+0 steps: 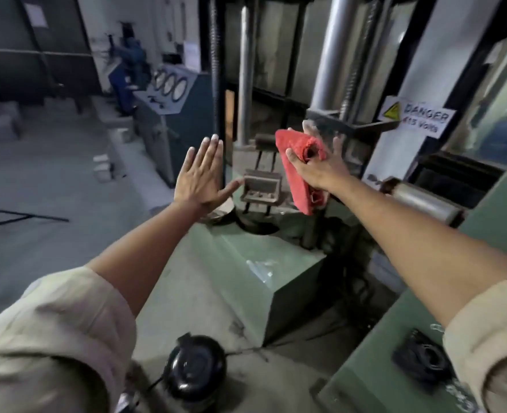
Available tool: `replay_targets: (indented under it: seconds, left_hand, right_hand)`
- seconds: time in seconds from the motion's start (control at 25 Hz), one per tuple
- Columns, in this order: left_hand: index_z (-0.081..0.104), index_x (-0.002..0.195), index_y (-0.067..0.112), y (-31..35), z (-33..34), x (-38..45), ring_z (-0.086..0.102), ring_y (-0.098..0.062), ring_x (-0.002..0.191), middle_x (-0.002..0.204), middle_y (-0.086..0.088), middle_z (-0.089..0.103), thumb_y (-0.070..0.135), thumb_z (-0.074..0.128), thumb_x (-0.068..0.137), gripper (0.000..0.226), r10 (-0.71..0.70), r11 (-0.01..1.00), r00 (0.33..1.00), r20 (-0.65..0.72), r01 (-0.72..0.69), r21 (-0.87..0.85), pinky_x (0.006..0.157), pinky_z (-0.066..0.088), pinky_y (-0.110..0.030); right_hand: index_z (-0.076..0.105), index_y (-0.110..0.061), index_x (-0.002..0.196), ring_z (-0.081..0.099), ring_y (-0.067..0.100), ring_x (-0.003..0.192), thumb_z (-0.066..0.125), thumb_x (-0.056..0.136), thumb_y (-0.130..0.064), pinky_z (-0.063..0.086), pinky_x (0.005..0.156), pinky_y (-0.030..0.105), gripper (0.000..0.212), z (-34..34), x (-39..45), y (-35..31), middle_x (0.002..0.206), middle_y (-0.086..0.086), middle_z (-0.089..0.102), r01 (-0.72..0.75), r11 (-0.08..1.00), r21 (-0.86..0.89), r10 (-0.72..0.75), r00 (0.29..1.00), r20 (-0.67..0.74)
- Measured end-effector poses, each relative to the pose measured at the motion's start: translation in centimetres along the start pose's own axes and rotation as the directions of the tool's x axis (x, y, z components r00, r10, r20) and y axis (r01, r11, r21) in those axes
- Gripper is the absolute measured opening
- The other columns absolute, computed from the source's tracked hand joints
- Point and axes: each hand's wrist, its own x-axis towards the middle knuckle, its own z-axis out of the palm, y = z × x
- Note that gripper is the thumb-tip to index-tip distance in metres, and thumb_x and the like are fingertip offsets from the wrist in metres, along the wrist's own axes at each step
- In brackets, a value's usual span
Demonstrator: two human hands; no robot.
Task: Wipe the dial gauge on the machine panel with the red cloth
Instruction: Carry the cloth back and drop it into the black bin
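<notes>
My right hand [317, 171] grips a folded red cloth [301, 162], held up in front of the green press machine's steel columns. My left hand [201, 174] is raised beside it with fingers spread flat and nothing in it. Several round dial gauges [170, 84] sit on a slanted white panel of a blue-green machine at the far left, well away from both hands. Both arms wear beige sleeves rolled above the elbows.
A metal fixture [261, 187] stands on the green machine base [246, 281] below my hands. A danger 415 volts sign [419, 117] is stuck on the right. A black round object [194, 368] lies near me. The grey workshop floor [52, 189] spreads out on the left.
</notes>
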Motion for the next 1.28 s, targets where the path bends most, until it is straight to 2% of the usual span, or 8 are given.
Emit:
replay_targets:
  seconds: [0.08, 0.16, 0.28, 0.56, 0.76, 1.0, 1.16, 1.28]
  left_hand:
    - [0.003, 0.173, 0.010, -6.0, 0.9, -1.2, -0.004, -0.020, 0.169, 0.182, -0.005, -0.002, 0.083, 0.011, 0.091, 0.109, -0.031, 0.999, 0.999, 0.033, 0.030, 0.045, 0.137, -0.003, -0.044]
    - [0.001, 0.172, 0.010, -10.6, 1.4, -2.2, -0.005, -0.020, 0.169, 0.182, -0.006, -0.004, 0.082, 0.013, 0.094, 0.107, -0.061, 0.996, 0.997, 0.049, 0.057, 0.072, 0.136, -0.005, -0.044]
    - [-0.002, 0.172, 0.011, -15.0, 2.0, -3.3, -0.007, -0.020, 0.169, 0.182, -0.006, -0.006, 0.080, 0.019, 0.099, 0.103, -0.115, 0.991, 0.991, 0.063, 0.110, 0.070, 0.136, -0.007, -0.044]
    - [-0.003, 0.172, 0.012, -19.6, 4.8, -6.3, -0.008, -0.021, 0.169, 0.182, -0.006, -0.007, 0.081, 0.017, 0.100, 0.102, -0.152, 0.988, 0.983, 0.104, 0.147, 0.054, 0.137, -0.007, -0.046]
    - [-0.003, 0.172, 0.012, -22.4, 6.4, -7.0, -0.008, -0.021, 0.168, 0.182, -0.006, -0.007, 0.082, 0.014, 0.097, 0.104, -0.166, 0.986, 0.978, 0.125, 0.162, 0.039, 0.137, -0.005, -0.047]
    - [0.003, 0.173, 0.011, -23.3, 14.5, -10.4, -0.004, -0.021, 0.169, 0.182, -0.006, -0.003, 0.081, 0.015, 0.095, 0.106, -0.183, 0.983, 0.948, 0.260, 0.185, 0.020, 0.137, -0.004, -0.045]
    - [0.007, 0.173, 0.011, -22.2, 23.6, -15.5, -0.001, -0.021, 0.169, 0.182, -0.005, 0.001, 0.082, 0.014, 0.093, 0.107, -0.194, 0.975, 0.890, 0.412, 0.221, -0.019, 0.137, -0.001, -0.046]
    - [0.009, 0.173, 0.011, -21.4, 29.9, -19.8, 0.000, -0.021, 0.169, 0.181, -0.005, 0.002, 0.081, 0.017, 0.093, 0.107, -0.205, 0.966, 0.836, 0.510, 0.256, -0.030, 0.137, -0.001, -0.046]
  right_hand:
    - [-0.006, -0.049, 0.165, -0.013, 0.006, 0.163, 0.012, 0.102, -0.076, -0.015, 0.131, 0.053, 0.071, 2.6, 2.6, -4.7, 0.176, -0.019, -0.021, 0.058, 0.998, -0.034, -0.056, 0.996, 0.073]
    - [0.002, -0.044, 0.168, -0.018, 0.004, 0.162, 0.004, 0.095, -0.082, -0.020, 0.130, 0.051, 0.083, 4.2, 4.8, -8.7, 0.172, -0.022, -0.028, 0.098, 0.995, -0.030, -0.093, 0.986, 0.136]
    - [0.003, -0.040, 0.170, -0.019, 0.004, 0.162, 0.001, 0.093, -0.083, -0.024, 0.126, 0.048, 0.088, 5.4, 7.2, -13.1, 0.173, -0.021, -0.028, 0.146, 0.988, -0.050, -0.136, 0.977, 0.167]
    - [0.005, -0.035, 0.170, -0.021, 0.010, 0.163, 0.004, 0.099, -0.080, -0.020, 0.131, 0.050, 0.085, 9.0, 8.6, -19.1, 0.173, -0.015, -0.030, 0.132, 0.990, -0.047, -0.116, 0.959, 0.260]
    - [0.022, -0.033, 0.168, -0.024, 0.012, 0.162, 0.004, 0.101, -0.079, -0.018, 0.131, 0.053, 0.083, 12.7, 8.7, -20.7, 0.170, -0.018, -0.035, 0.147, 0.988, -0.041, -0.126, 0.939, 0.321]
    - [0.037, -0.026, 0.164, -0.026, 0.003, 0.159, 0.007, 0.102, -0.077, -0.020, 0.130, 0.051, 0.086, 24.9, 6.5, -19.8, 0.171, -0.017, -0.035, 0.137, 0.990, -0.019, -0.111, 0.870, 0.480]
    - [0.015, -0.029, 0.169, -0.025, 0.003, 0.160, 0.007, 0.103, -0.075, -0.022, 0.129, 0.053, 0.081, 36.1, 2.3, -18.2, 0.170, -0.018, -0.033, 0.141, 0.989, 0.036, -0.133, 0.781, 0.610]
    - [0.015, -0.035, 0.169, -0.025, 0.007, 0.160, 0.009, 0.105, -0.072, -0.022, 0.128, 0.056, 0.074, 44.3, -2.9, -16.6, 0.171, -0.014, -0.033, 0.194, 0.979, 0.062, -0.181, 0.687, 0.703]
